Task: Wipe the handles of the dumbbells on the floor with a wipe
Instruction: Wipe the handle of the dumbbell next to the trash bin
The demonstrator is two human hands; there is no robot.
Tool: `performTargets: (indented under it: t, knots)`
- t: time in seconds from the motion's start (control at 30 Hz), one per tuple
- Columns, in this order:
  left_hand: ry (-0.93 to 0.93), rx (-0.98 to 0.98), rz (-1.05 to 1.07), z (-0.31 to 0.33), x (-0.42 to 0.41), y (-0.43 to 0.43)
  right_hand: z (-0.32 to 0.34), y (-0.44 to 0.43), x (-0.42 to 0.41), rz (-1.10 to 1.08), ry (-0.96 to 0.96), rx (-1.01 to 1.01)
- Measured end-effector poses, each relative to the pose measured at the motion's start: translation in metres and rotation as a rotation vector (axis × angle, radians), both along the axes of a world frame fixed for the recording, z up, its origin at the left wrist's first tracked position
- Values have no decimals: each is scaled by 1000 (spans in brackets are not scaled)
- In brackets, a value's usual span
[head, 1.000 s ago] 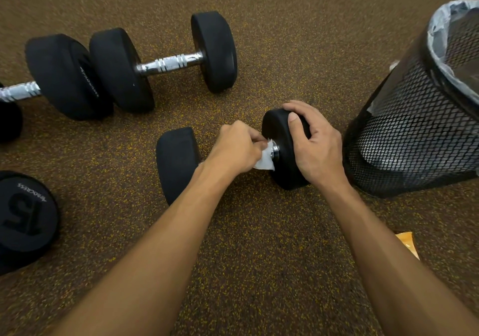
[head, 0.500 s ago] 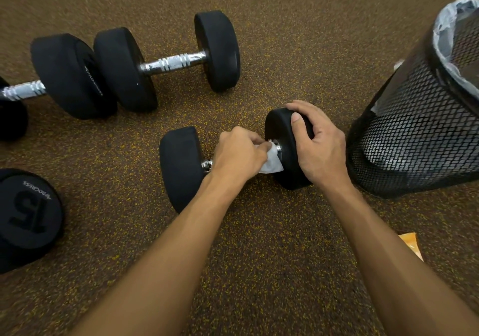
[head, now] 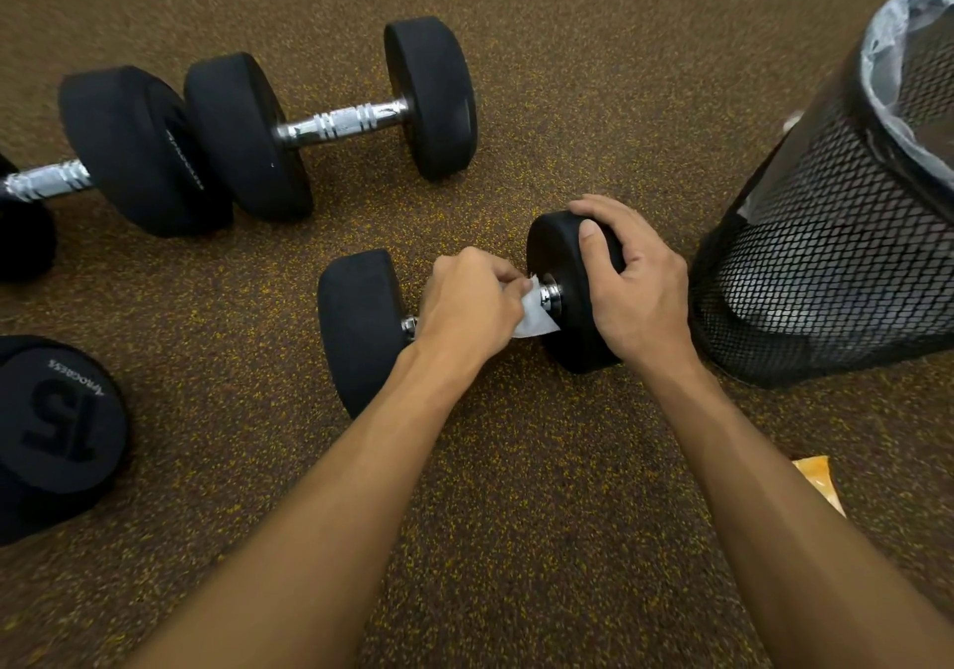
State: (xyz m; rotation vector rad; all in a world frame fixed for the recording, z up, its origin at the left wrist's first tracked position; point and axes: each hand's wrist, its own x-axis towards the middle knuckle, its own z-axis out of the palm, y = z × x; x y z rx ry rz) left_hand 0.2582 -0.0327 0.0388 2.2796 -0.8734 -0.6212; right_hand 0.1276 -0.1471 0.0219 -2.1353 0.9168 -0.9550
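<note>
A small black dumbbell (head: 361, 328) lies on the speckled floor at the centre. My left hand (head: 467, 307) grips its chrome handle through a white wipe (head: 534, 315), which sticks out at the right end of the handle. My right hand (head: 637, 286) curls over the dumbbell's right weight and holds it. Most of the handle is hidden under my left hand. A larger dumbbell (head: 340, 124) with a bare chrome handle lies behind, and another dumbbell (head: 118, 152) lies to its left.
A black mesh bin (head: 826, 266) with a plastic liner stands right beside my right hand. A black weight marked 15 (head: 57, 436) sits at the left edge. An orange packet (head: 821, 482) lies on the floor by my right forearm.
My left hand has shifted slightly along the handle with the wipe. My right hand has stayed on the right weight. The view has drifted a little.
</note>
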Motion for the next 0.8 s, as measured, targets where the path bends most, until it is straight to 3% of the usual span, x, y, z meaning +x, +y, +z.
performTargets:
  t: [0.13, 0.3, 0.43, 0.8]
  knots:
    - [23, -94, -31, -10, -13, -3, 0, -1, 0, 10, 4, -8]
    - [-57, -379, -30, -39, -25, 15, -1, -1, 0, 8, -7, -3]
    - [-221, -344, -25, -39, -26, 24, 0, -1, 1, 7, -12, 3]
    - [-319, -372, -132, -45, -24, 17, 0, -1, 1, 5, -10, 5]
